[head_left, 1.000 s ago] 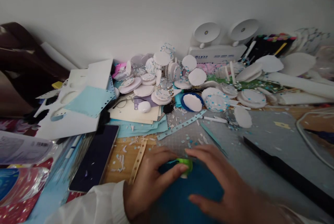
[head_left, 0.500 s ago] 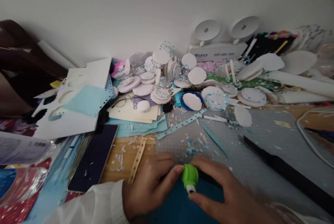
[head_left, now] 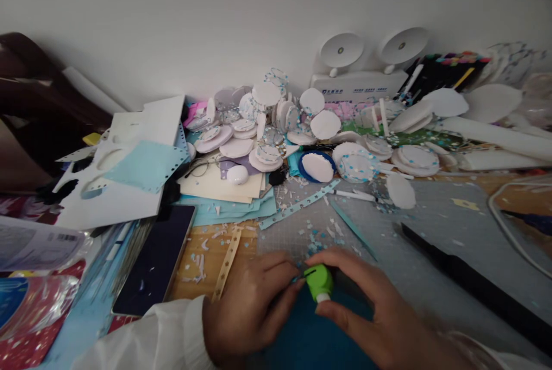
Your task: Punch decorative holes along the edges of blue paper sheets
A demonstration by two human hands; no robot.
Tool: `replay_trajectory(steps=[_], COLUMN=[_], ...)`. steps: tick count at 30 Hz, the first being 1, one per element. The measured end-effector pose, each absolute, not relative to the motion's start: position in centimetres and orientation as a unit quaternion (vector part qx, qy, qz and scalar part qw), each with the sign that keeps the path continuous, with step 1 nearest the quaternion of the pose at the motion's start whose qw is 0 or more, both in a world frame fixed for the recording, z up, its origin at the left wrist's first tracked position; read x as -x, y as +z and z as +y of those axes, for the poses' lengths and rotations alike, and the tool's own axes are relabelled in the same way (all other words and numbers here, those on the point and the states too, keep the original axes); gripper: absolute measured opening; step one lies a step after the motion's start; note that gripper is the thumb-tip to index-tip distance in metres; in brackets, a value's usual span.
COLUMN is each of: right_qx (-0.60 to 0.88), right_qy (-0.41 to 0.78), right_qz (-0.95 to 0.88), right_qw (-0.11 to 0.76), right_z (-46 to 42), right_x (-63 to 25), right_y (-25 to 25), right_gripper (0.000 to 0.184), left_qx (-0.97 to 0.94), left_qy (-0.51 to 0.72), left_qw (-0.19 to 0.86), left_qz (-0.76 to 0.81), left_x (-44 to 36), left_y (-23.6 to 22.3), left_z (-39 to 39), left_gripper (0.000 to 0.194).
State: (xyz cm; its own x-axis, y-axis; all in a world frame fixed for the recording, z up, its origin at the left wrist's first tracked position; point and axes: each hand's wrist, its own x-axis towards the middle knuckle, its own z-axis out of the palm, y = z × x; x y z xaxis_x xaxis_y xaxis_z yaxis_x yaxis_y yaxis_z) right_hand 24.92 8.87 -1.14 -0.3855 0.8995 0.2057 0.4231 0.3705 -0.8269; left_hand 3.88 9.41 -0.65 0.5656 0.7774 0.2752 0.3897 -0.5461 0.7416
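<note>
Near the bottom middle my right hand [head_left: 383, 312] grips a small bright green craft punch [head_left: 318, 281] between thumb and fingers. Its white button rests against my thumb, and a dark slot shows on the side facing left. My left hand [head_left: 259, 301] is closed in a pinch just left of the punch. A tiny bit of blue shows at its fingertips, too small to name. Beneath both hands lies a dark blue surface [head_left: 314, 338]. Tiny blue paper pieces [head_left: 317, 241] are scattered on the grey cutting mat [head_left: 431, 215] beyond them.
A black craft knife or similar long tool [head_left: 466, 275] lies on the right. To the left are a phone [head_left: 157, 258] and a light blue paper sheet [head_left: 144, 166]. White paper discs [head_left: 267, 157] pile along the wall, near a twin-lamp light box [head_left: 357, 84].
The punch, mostly hidden low between both hands before, has been lifted and turned in my right hand. My left fingers have drawn together beside its slot.
</note>
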Motion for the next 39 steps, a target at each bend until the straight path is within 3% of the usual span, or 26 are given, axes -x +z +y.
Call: replay_trajectory(steps=[8, 12, 16, 19, 24, 27, 30, 34, 39], right_qx=[0.392, 0.368, 0.356, 0.323, 0.300, 0.354, 0.465, 0.545, 0.541], right_qy=[0.441, 0.445, 0.385, 0.334, 0.328, 0.274, 0.128, 0.007, 0.009], right_qz=[-0.744, -0.760, -0.793, -0.821, -0.843, -0.831, -0.799, -0.792, -0.801], right_qw=[0.313, 0.296, 0.310, 0.332, 0.302, 0.330, 0.360, 0.274, 0.255], right_z=[9.2, 9.2, 9.3, 9.3, 9.3, 10.1, 11.6, 13.3, 13.6], right_x=[-25.4, -25.5, -25.3, -24.9, -25.3, -26.3, -27.2, -28.3, -28.9], right_y=[-1.2, -1.0, -1.7, -2.3, -1.1, -0.6, -1.7, -4.2, -5.0], right_gripper=[0.033, 0.037, 0.046, 0.041, 0.040, 0.028, 0.014, 0.019, 0.015], left_qx=[-0.856, -0.823, -0.792, -0.797, -0.825, -0.831, -0.835, -0.844, -0.843], left_qy=[0.248, 0.286, 0.346, 0.341, 0.328, 0.349, 0.337, 0.283, 0.251], left_qw=[0.325, 0.375, 0.381, 0.358, 0.302, 0.281, 0.272, 0.268, 0.266], left_qz=[0.315, 0.315, 0.328, 0.346, 0.349, 0.331, 0.339, 0.368, 0.394], left_x=[-3.9, -3.8, -3.8, -3.8, -3.9, -3.9, -3.9, -3.9, -4.1], left_y=[-1.2, -0.9, -0.5, -0.7, -1.2, -0.9, -0.7, -0.8, -1.0], left_z=[9.3, 9.3, 9.4, 9.4, 9.3, 9.3, 9.3, 9.4, 9.5], left_gripper=[0.014, 0.015, 0.028, 0.041, 0.041, 0.048, 0.047, 0.042, 0.042])
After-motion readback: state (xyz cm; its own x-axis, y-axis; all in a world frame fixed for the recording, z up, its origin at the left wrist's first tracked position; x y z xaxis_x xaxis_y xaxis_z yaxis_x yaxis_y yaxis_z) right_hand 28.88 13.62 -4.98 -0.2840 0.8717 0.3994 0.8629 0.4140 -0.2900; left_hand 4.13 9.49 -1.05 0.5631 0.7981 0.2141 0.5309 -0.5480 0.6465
